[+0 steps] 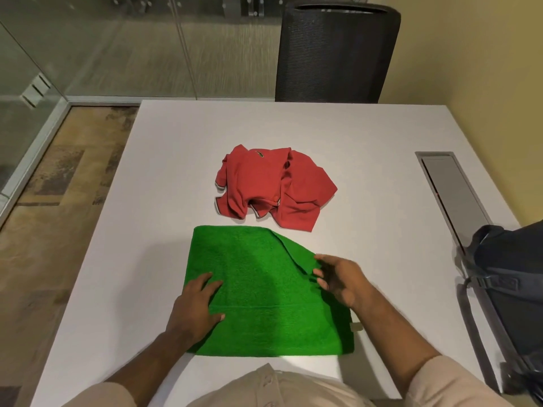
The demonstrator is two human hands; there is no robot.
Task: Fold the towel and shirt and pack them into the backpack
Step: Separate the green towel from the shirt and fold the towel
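On the towel (264,292), left hand (197,306) flat.

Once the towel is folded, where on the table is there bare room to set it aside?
Bare table runs along the left of the green towel and red shirt, and across the far side beyond the shirt. Another patch lies between the shirt and the metal hatch. The near right is crowded by the backpack.

towel (264,289) near table (367,136) edge, shirt (273,186) behind it, backpack (511,289) right
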